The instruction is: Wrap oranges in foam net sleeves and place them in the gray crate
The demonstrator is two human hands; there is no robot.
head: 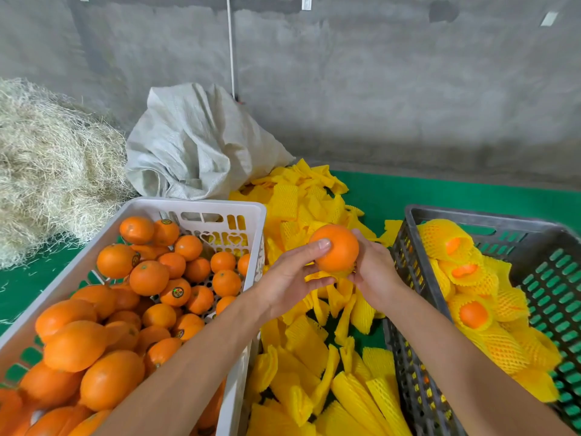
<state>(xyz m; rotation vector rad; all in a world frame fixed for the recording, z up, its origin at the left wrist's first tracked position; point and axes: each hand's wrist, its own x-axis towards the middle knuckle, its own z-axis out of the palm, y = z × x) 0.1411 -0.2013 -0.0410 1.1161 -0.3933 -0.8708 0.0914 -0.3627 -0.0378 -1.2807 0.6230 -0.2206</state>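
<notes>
Left hand (290, 280) gripped orange (334, 248) from left; right hand (374, 272) pinched sleeve (341, 273) directly under it, mouth apparently up; crate (440, 215) lay right

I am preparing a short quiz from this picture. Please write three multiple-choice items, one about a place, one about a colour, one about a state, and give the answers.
1. Where does the pile of loose foam net sleeves lie?
A. between the white crate and the gray crate
B. inside the white crate
C. on top of the straw

2. What colour are the sleeves on the wrapped oranges in the gray crate?
A. white
B. yellow
C. green

3. In what state is the orange held by the left hand and the right hand?
A. fully covered by a sleeve
B. peeled
C. mostly bare, with a sleeve only at its underside

Answers: 1 A, the pile fills the gap between both crates. 2 B, their nets are yellow. 3 C, its orange skin shows on top, with yellow net below.
</notes>
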